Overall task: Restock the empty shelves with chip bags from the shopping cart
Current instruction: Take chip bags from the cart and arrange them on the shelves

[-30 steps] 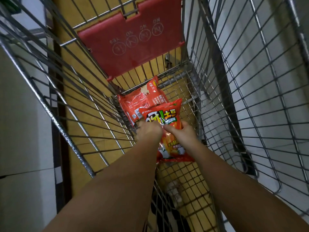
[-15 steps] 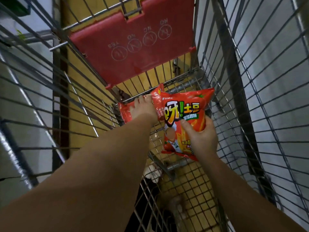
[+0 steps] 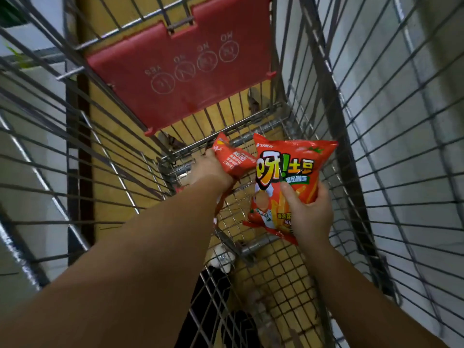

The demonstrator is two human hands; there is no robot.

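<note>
I look down into a wire shopping cart (image 3: 263, 267). My right hand (image 3: 310, 214) grips a red chip bag (image 3: 288, 172) with yellow lettering, thumb on its front, and holds it upright above the cart floor. My left hand (image 3: 211, 169) is deeper in the cart and grips a second red chip bag (image 3: 233, 158), which is tilted and partly hidden behind the hand and the first bag.
The red plastic child-seat flap (image 3: 180, 71) stands at the cart's far end. Wire side walls (image 3: 376, 146) close in on the left and right. Yellow floor shows through the mesh. A white shelf edge (image 3: 30, 41) lies at the upper left.
Both bags have come up off the cart floor. My right hand carried its bag up and to the right; my left hand closed round the second bag and lifted it.
</note>
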